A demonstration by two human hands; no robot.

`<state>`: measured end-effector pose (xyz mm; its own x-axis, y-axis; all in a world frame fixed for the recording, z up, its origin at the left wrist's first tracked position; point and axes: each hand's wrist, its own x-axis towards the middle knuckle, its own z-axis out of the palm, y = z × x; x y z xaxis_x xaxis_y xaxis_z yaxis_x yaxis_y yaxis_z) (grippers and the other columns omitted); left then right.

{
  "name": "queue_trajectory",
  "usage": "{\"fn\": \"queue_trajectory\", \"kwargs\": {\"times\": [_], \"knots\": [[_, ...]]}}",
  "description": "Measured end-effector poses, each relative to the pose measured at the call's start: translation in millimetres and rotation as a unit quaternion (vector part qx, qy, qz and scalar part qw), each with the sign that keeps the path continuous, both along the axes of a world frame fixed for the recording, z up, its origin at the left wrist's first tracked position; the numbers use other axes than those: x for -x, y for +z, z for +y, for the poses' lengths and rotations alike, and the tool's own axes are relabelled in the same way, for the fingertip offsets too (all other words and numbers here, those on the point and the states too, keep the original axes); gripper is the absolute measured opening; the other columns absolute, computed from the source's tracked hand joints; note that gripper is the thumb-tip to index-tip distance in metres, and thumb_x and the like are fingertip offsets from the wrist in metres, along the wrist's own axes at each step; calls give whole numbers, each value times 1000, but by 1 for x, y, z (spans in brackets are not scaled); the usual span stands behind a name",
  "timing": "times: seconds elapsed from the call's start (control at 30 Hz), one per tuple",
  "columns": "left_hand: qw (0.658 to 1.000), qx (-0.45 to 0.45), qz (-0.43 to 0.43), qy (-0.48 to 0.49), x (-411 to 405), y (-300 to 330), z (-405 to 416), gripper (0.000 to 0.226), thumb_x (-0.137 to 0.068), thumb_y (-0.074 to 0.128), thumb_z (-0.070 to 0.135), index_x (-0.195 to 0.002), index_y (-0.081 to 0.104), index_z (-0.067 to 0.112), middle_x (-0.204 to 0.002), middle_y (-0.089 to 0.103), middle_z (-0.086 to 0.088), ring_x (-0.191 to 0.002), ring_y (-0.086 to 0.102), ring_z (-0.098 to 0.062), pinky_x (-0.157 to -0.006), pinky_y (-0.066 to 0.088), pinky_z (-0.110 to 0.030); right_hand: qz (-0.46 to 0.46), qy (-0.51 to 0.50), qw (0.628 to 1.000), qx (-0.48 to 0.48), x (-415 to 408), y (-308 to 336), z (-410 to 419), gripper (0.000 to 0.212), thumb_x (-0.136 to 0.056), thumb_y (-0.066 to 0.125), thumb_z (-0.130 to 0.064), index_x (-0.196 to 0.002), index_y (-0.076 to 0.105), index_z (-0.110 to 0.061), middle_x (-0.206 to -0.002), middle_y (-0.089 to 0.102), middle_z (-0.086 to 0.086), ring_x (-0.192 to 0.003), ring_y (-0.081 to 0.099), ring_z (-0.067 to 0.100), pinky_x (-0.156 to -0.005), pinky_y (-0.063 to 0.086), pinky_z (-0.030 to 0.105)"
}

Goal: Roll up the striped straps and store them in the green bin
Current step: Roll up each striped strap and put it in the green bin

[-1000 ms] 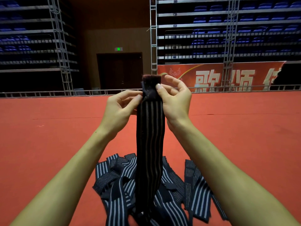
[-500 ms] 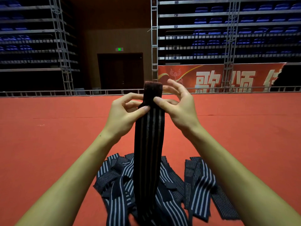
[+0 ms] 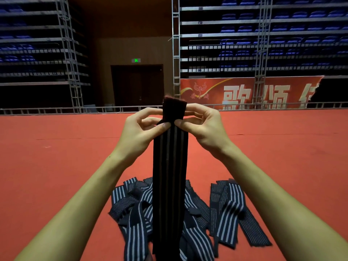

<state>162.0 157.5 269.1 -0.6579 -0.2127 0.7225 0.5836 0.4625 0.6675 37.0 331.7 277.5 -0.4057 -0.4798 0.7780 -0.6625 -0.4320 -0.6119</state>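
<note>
Dark fuzzy fabric forms the top end of the long black striped elastic strap [image 3: 170, 166]; fingers of the left hand [image 3: 140, 131] and right hand [image 3: 204, 127] pinch it just below that end, thumbs in front. It hangs straight, no roll formed yet. Beneath, the loose pile of flat navy white-striped straps [image 3: 190, 210] lies unrolled on the red carpeted floor [image 3: 56, 166]. No green bin is visible.
</note>
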Motion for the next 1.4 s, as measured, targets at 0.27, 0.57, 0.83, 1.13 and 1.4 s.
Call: {"fn": "queue_trajectory", "kwargs": {"times": [0.27, 0.57, 0.83, 1.13, 1.4], "knots": [[999, 30, -25, -31, -24, -2, 4, 33, -97, 75, 2, -130, 70, 5, -116, 80, -17, -112, 78, -33, -103, 61, -48, 39, 22, 999, -3, -18, -8, 9, 41, -91, 75, 11, -123, 77, -15, -120, 78, 7, -101, 73, 17, -93, 61, 41], [982, -129, -83, -110, -49, 10, 23, 43, -107, 52, 51, -103, 81, 20, -105, 74, -15, -75, 60, -18, -73, 42, -29, 138, -70, 987, 42, -39, -13, 19, 43, -89, 71, 14, -122, 79, -13, -105, 71, 14, -102, 70, 22, -94, 61, 37], [988, -76, -86, -107, -71, -5, 39, 25, -93, 74, 19, -114, 71, 6, -104, 75, -19, -93, 75, -23, -73, 60, -27, 175, -92, 979, 51, -59, -29, 34, 38, -86, 75, 14, -112, 82, -13, -102, 74, 9, -102, 71, 25, -91, 61, 44], [980, -100, -119, -127, -95, -27, 61, 35, -81, 82, 3, -115, 70, 1, -119, 73, -31, -107, 74, -39, -91, 63, -39, 113, -39, 993, 26, -85, -57, 62, 27, -84, 83, 7, -108, 83, -5, -105, 73, 15, -104, 73, 32, -90, 64, 51], [992, -66, -78, -70, -106, -38, 78, 31, -82, 71, -17, -101, 75, 7, -100, 80, -9, -99, 75, -24, -93, 60, -37, 65, -21, 998, -14, -104, -60, 89, 27, -86, 81, 9, -111, 81, -1, -110, 78, 14, -105, 76, 22, -93, 58, 31]]}}
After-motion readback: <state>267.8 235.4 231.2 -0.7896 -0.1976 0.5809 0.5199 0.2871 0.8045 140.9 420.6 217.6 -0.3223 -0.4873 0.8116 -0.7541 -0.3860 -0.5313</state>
